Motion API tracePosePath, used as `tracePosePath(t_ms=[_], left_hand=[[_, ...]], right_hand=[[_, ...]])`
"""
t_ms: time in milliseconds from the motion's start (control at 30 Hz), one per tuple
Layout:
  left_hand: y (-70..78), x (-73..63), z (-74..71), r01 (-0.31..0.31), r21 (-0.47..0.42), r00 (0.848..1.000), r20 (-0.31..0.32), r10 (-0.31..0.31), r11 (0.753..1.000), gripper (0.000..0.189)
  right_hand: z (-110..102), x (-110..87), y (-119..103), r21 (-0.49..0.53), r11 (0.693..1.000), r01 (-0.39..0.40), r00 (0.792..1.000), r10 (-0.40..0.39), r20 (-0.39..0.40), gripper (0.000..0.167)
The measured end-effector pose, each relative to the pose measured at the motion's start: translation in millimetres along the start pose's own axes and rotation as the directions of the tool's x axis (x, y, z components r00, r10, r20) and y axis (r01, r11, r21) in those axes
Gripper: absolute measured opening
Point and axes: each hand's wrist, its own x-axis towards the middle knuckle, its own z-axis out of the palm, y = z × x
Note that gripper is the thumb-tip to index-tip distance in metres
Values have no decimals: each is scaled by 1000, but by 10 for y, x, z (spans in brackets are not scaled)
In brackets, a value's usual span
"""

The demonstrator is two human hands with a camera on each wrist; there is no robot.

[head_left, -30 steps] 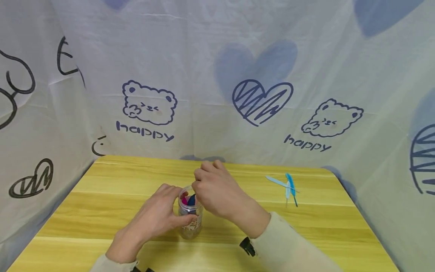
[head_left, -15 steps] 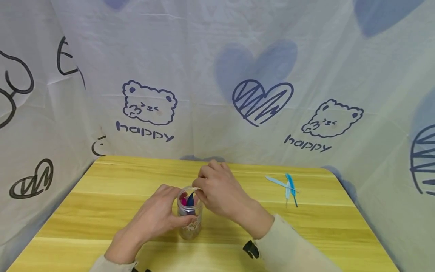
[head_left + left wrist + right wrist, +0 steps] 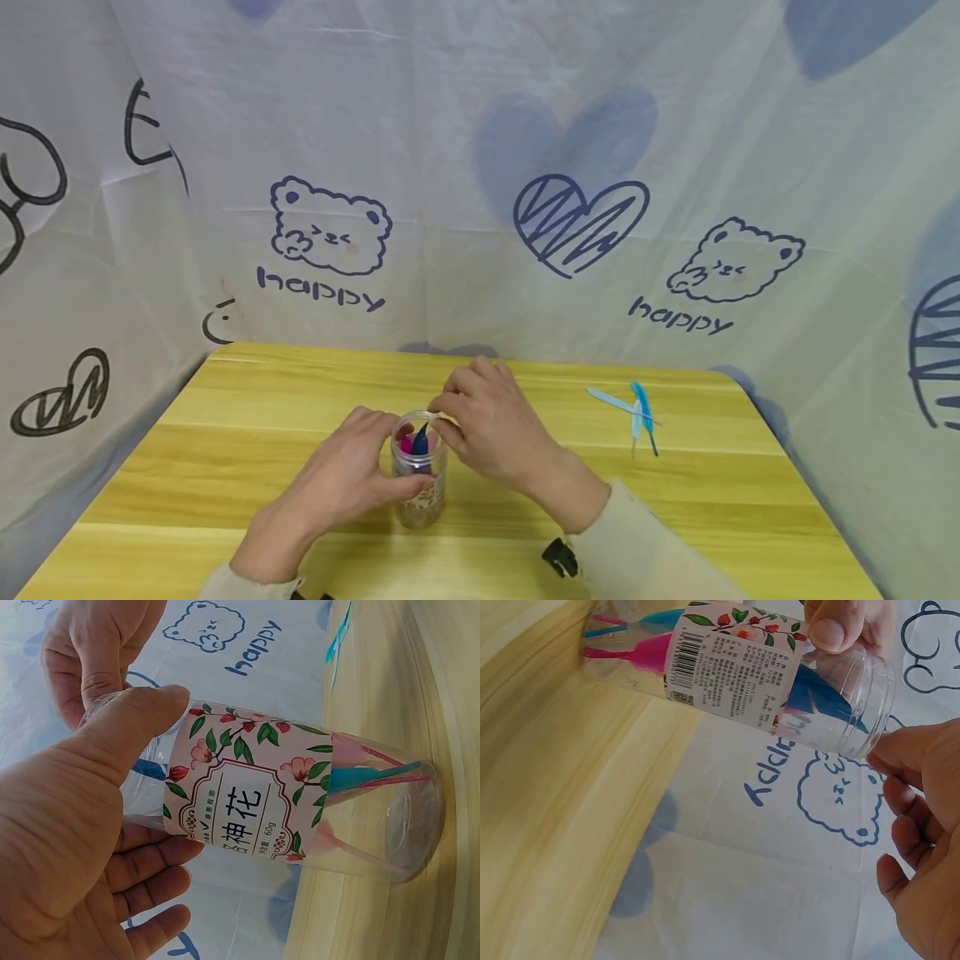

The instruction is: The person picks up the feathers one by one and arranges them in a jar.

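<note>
A clear plastic jar (image 3: 418,510) stands upright on the table, wrapped in a pink floral label (image 3: 247,787). Round its upper part my left hand (image 3: 348,471) grips it, thumb on the near side. Inside are several feathers: a dark blue feather (image 3: 421,442) whose tip reaches the mouth, a magenta feather (image 3: 649,654) and a pale pink feather (image 3: 352,847), quills down. My right hand (image 3: 491,425) pinches the far right of the rim with thumb and forefinger; its other fingers curl loosely in the right wrist view. No feather shows in that hand.
Toward the table's right rear lie a light blue feather (image 3: 609,399), a bright blue feather (image 3: 643,408) and a pale feather (image 3: 636,423), crossing one another. A white printed cloth (image 3: 450,250) hangs behind and beside the yellow wooden table (image 3: 225,467).
My right hand has shifted slightly right from over the jar's mouth, uncovering the dark blue feather's tip. The left hand and jar have stayed nearly still.
</note>
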Motion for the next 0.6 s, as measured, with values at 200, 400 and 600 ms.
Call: tracePosePath(t_ms=[200,400,600], left_hand=[[-3,-6,4,-6,-3,1000,0,6,1000,61],[-13,-8,11,-17,-10,1000,-5,17,1000,60],[-9,-3,8,-3,-29,1000,0,3,1000,65]], right_hand=[[-19,62,-47,69,997,-18,993,9,120,7],[-42,87,-47,146,988,-51,992,34,121,8],[-188,121,50,326,939,-115,993,105,46,8]])
